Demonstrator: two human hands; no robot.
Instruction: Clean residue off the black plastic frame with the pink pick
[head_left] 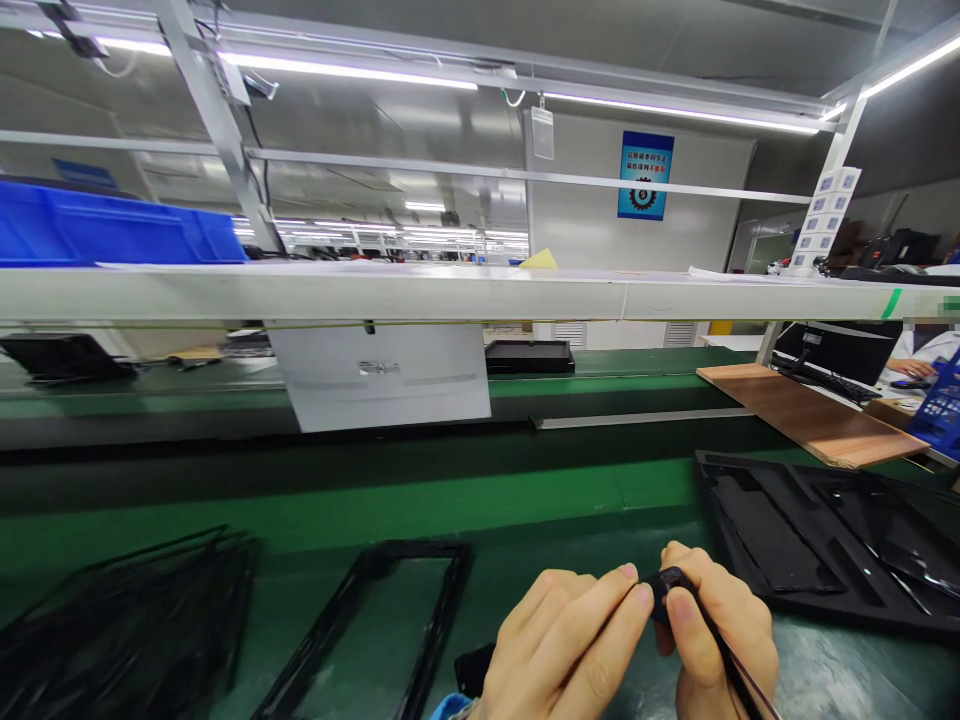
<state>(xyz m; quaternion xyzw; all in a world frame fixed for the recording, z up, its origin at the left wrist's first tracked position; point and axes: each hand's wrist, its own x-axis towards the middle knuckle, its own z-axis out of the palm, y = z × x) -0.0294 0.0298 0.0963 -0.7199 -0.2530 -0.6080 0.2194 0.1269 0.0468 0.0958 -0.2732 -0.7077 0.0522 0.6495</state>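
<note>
Pinching in the right grip [720,622], with thumb and fingers closed, one slim black strip [663,583] by the blocky end; running lengthwise from there toward the lower right, through the right palm; touching that end with bunched fingertips of the left grip [559,645], leaving unclear any hold; counting one rectangular black frame [444,610], one black heap [135,630], one small black piece [472,668], one compartmented black tray [862,606] on the green table [540,545]

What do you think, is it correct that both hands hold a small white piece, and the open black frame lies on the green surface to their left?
The colour is wrong: the head view shows the left hand and the right hand holding a small black piece, and the open black frame lies on the green surface to their left.
</note>
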